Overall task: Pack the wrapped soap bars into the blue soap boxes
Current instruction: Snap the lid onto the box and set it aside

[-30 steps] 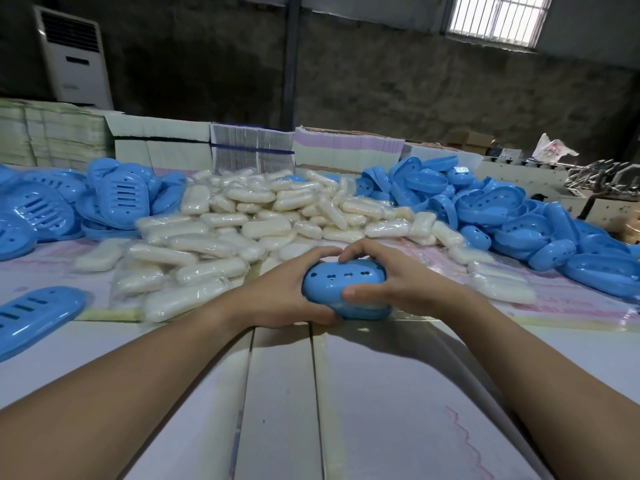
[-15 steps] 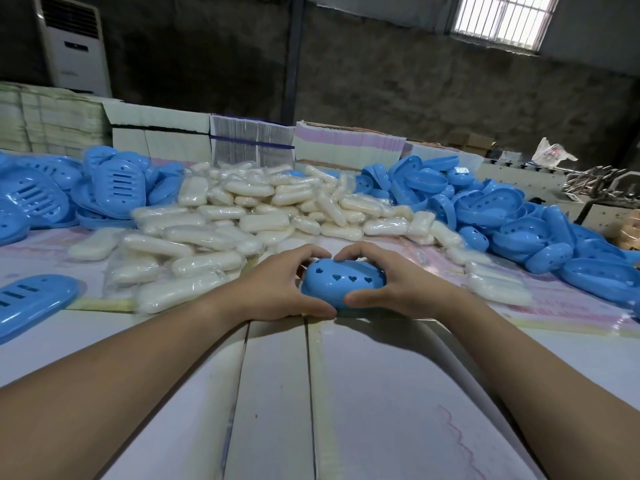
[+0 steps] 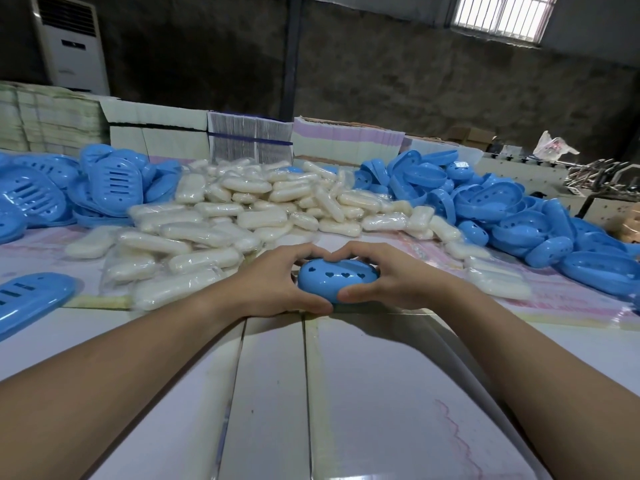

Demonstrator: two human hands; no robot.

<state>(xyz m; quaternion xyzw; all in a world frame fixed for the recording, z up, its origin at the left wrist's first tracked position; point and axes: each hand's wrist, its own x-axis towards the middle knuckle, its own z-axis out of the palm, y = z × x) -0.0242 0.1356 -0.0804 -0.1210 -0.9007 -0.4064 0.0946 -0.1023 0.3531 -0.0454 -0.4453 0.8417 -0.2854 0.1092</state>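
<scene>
While both hands pressed it from either side on the worktop (image 3: 363, 393), the blue soap box (image 3: 335, 279) sat clamped between my left grip (image 3: 277, 282) and right grip (image 3: 388, 280), fingers curled round it. I judged uneven squeezing could leave one edge unlatched, or skid it away. Beyond lay the wrapped soap bars (image 3: 249, 209), flanked by loose blue box halves (image 3: 502, 209).

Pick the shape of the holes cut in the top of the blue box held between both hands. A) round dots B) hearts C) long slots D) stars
B: the blue soap box, gripped by the left hand and right hand, shows a row of heart-shaped holes along its top.
</scene>
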